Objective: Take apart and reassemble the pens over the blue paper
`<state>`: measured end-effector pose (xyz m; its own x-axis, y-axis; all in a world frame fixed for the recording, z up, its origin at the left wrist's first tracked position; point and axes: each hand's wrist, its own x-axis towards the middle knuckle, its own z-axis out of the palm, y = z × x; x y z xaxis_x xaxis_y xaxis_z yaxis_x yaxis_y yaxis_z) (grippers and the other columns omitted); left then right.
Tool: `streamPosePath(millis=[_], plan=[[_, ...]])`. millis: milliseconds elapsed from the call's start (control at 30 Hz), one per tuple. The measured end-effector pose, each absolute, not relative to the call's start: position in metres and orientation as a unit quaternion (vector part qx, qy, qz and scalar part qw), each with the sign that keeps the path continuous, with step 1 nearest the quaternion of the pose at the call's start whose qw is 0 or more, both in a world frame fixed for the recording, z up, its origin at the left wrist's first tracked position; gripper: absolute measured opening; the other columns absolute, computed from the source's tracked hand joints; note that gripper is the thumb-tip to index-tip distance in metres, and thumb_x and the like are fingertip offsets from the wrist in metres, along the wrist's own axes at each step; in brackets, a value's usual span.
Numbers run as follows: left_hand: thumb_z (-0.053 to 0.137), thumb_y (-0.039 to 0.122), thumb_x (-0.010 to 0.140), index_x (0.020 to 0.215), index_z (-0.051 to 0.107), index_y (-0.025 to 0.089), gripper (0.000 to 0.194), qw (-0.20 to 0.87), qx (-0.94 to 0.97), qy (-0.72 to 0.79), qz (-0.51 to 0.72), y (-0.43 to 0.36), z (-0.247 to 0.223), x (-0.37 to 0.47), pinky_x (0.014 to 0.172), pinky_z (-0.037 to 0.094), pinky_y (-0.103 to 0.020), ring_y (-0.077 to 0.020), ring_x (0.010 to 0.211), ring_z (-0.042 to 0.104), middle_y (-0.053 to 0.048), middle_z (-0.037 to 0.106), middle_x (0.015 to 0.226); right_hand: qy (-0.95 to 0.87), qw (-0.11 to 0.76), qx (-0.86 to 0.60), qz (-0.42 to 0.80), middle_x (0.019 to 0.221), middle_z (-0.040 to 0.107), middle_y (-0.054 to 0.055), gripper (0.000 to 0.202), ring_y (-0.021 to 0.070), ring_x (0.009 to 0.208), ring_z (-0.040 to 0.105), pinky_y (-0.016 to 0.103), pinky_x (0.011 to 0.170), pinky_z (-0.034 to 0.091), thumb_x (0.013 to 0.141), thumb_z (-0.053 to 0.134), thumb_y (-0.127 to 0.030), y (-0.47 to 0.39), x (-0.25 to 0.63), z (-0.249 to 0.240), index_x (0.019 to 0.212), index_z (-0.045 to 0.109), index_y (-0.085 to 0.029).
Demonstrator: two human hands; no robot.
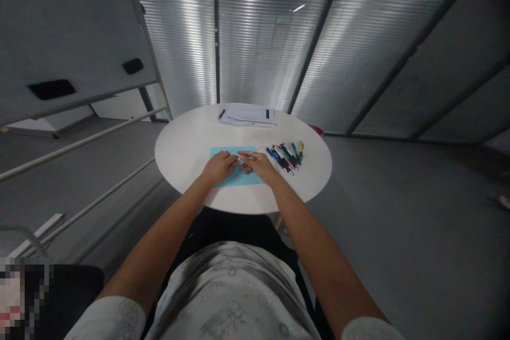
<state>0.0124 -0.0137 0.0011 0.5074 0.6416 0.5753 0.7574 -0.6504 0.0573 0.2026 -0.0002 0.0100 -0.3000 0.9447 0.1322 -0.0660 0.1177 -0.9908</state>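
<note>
Over a light blue sheet (235, 180) on the round white table (175, 154), my two hands meet. My right hand (260, 164) is closed around a slim pen (251, 158), most of it hidden by the fingers. Pinched together, the fingers of my left hand (220, 167) touch the whitish end of the pen; finer detail is too small to make out. Just right of my right hand lies a row of several pens (283, 158), slanted side by side, in blue, black, pink, green and yellow.
Papers (247, 115) with dark clips are stacked at the table's far edge. A whiteboard on a metal frame (79, 144) stands to the left. Glass panels with blinds (255, 37) rise behind the table. A pixelated patch and a black chair (77, 297) are at lower left.
</note>
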Motion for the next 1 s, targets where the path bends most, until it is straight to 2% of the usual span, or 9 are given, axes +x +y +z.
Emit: streamPosePath(millis=[100,233,467,733,1000], plan=[[0.037,0.036,0.099,0.102,0.066,0.017,0.035,0.093,-0.863,-0.404,-0.288,-0.0127,0.0002,0.0127,0.078,0.044,-0.033,-0.0192,0.083,0.057,-0.009,0.064,0.086,-0.583,0.488,-0.358,0.542,0.081,0.068,0.000,0.037,0.0114,0.059,0.065,0.020,0.043,0.052,0.071,0.077,-0.038,-0.0007,0.2042,0.0124,0.103,0.068,-0.020],[0.039,0.037,0.099,0.106,0.065,0.017,0.034,0.079,-0.862,-0.408,-0.291,-0.0120,-0.0003,0.0131,0.078,0.045,-0.034,-0.0192,0.083,0.059,-0.009,0.069,0.090,-0.560,0.531,-0.354,0.528,0.079,0.067,-0.002,0.034,0.0095,0.055,0.063,0.019,0.043,0.051,0.070,0.076,-0.046,-0.0009,0.2061,0.0142,0.090,0.064,-0.020],[0.041,0.037,0.098,0.107,0.065,0.018,0.032,0.080,-0.862,-0.406,-0.292,-0.0113,-0.0010,0.0114,0.079,0.046,-0.035,-0.0199,0.085,0.060,-0.009,0.070,0.092,-0.568,0.505,-0.381,0.527,0.086,0.070,0.002,0.032,0.0107,0.057,0.065,0.019,0.044,0.053,0.067,0.079,-0.043,-0.0019,0.2053,0.0141,0.084,0.068,-0.018],[0.046,0.039,0.096,0.106,0.065,0.019,0.030,0.064,-0.857,-0.411,-0.304,-0.0113,-0.0020,0.0098,0.079,0.046,-0.035,-0.0207,0.086,0.059,-0.009,0.070,0.095,-0.560,0.474,-0.388,0.557,0.093,0.073,0.007,0.024,0.0110,0.056,0.066,0.019,0.044,0.052,0.073,0.077,-0.037,-0.0021,0.2053,0.0144,0.085,0.070,-0.017],[0.050,0.037,0.093,0.113,0.063,0.017,0.030,0.040,-0.834,-0.452,-0.315,-0.0112,-0.0035,0.0111,0.080,0.049,-0.036,-0.0217,0.089,0.061,-0.009,0.068,0.095,-0.529,0.503,-0.403,0.552,0.092,0.072,0.005,0.023,0.0098,0.056,0.066,0.018,0.043,0.051,0.075,0.075,-0.037,0.0016,0.2073,0.0157,0.084,0.066,-0.017]])
